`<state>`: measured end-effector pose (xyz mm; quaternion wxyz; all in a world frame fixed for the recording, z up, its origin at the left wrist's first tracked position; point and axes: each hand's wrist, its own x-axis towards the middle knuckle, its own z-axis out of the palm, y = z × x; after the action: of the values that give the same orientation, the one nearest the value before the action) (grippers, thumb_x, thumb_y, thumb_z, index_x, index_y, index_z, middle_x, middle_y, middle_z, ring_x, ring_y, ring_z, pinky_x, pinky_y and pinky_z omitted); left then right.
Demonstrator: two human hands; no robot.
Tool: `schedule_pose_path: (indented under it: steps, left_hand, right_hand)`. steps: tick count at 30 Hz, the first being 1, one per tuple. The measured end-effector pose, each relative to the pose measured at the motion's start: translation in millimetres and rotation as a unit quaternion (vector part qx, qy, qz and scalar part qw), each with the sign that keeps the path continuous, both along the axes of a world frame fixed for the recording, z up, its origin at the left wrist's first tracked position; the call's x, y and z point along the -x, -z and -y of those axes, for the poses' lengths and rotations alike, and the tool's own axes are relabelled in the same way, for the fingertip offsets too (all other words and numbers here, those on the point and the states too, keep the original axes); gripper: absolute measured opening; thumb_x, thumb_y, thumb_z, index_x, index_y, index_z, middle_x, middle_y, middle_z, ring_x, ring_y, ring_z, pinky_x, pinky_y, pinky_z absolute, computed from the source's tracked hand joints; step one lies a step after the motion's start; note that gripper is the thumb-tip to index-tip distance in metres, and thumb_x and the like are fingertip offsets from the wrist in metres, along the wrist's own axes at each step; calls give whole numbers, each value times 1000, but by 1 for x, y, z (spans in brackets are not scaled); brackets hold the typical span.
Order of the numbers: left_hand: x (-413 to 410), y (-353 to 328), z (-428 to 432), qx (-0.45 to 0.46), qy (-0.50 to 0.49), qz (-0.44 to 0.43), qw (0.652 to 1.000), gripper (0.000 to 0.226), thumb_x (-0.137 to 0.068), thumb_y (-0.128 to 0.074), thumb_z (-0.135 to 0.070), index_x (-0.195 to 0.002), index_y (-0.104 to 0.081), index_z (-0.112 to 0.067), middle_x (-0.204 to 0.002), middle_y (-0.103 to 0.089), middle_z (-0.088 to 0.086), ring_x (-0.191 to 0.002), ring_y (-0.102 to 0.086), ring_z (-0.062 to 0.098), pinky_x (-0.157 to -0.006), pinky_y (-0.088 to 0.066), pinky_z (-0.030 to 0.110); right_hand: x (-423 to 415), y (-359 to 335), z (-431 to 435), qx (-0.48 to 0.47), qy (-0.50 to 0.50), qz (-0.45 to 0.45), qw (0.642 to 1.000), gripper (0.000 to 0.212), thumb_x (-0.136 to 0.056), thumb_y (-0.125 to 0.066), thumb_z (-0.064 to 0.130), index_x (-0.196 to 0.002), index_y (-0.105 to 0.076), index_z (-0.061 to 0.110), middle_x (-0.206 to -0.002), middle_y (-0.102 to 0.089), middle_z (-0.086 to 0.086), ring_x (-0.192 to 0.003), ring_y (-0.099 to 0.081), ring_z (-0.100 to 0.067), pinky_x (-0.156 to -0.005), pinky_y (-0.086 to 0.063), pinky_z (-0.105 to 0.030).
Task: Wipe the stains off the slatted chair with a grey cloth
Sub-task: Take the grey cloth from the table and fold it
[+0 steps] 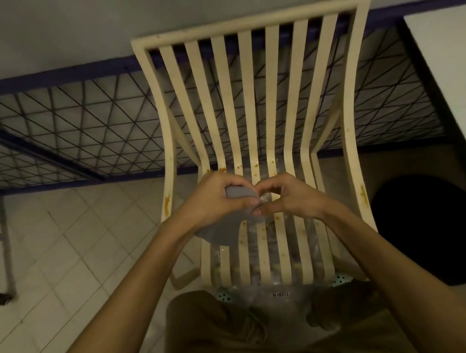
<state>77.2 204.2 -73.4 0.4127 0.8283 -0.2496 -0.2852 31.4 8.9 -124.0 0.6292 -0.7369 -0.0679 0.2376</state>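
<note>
Grey cloth (220, 231) is held above the middle of the seat, bunched at the top, with its loose part hanging down over the left seat slats. Left hand (220, 197) grips the bunch, fingers curled round it. Right hand (293, 196) is curled too, thumb and fingertips meeting at the cloth's right edge and seemingly pinching it, though the dim light leaves that contact unsure. Cloth is not yet pressed to the wood. Slatted chair (248, 91) stands just in front of the person, back toward the far wall. Orange-brown stains (168, 203) sit on the left rail, on the right rail, along the bend where seat meets back, and as dots down the near seat slats. Risks, as judged: a loosely bunched cloth may smear the residue along a slat rather than lift it. Wiping only the slat tops would likely leave marks on the edges and in the gaps. The rail stains lie well apart from the hands and are easily missed. A hanging corner could snag between slats. Behind the chair is a wire mesh frame (55, 126). Tiled floor (64, 245) lies to the left, and a round black object (431, 230) to the right.
</note>
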Motion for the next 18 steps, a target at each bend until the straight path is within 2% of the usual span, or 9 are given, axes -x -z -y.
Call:
schedule_pose_path:
  steps: [3,6,8,10,13,16,18]
  left_hand:
    - [-1,46,-1,27,-5,10,1000,21,-77,-78,-22,-95,-72,-13,-93,-72,-4,-91,-66,12,-85,-54,37]
    - [6,87,-1,45,-10,4,999,20,-80,-76,-17,-98,-67,-15,-96,-69,-7,-94,-65,8,-82,-55,27]
    - [10,108,-1,42,-41,32,998,16,-82,-73,-15,-97,-68,-19,-94,-68,-10,-93,-64,3,-80,-54,20]
    - [16,125,-5,45,-97,96,990,11,-83,-71,-16,-92,-70,-22,-89,-69,-13,-89,-63,-3,-77,-50,12]
    - [35,148,-23,68,-163,147,973,7,-85,-70,-18,-91,-72,-21,-87,-70,-14,-85,-63,-6,-72,-46,5]
    - [79,177,-51,75,-209,156,962,2,-86,-70,-24,-87,-71,-26,-85,-70,-15,-84,-62,-6,-69,-44,4]
    - [106,189,-65,88,-248,156,952,3,-86,-69,-25,-85,-70,-27,-84,-69,-17,-83,-61,-7,-68,-43,3]
  right_hand:
    - [9,61,-1,-2,-14,-7,1000,27,-81,-74,5,-107,-70,0,-105,-72,-13,-103,-65,-25,-98,-49,-36]
    - [27,111,0,-30,19,-44,998,30,-85,-68,2,-114,-64,-2,-110,-69,-16,-105,-65,-25,-93,-52,-36]
    - [38,131,2,-41,41,-65,996,25,-87,-65,4,-111,-62,-4,-106,-67,-20,-99,-66,-27,-88,-53,-36]
    - [50,144,4,-28,58,-61,996,23,-91,-61,12,-104,-60,-8,-95,-63,-24,-85,-63,-26,-77,-52,-31]
    - [74,155,-3,9,69,-39,997,35,-93,-59,25,-98,-62,-9,-86,-62,-22,-75,-60,-23,-66,-49,-23]
    - [117,174,-19,49,69,-59,995,47,-90,-59,44,-93,-64,-3,-86,-67,-15,-76,-63,-24,-71,-49,-30]
    - [140,179,-23,53,89,-65,992,51,-88,-59,49,-93,-62,-2,-86,-66,-12,-76,-62,-25,-73,-47,-35]
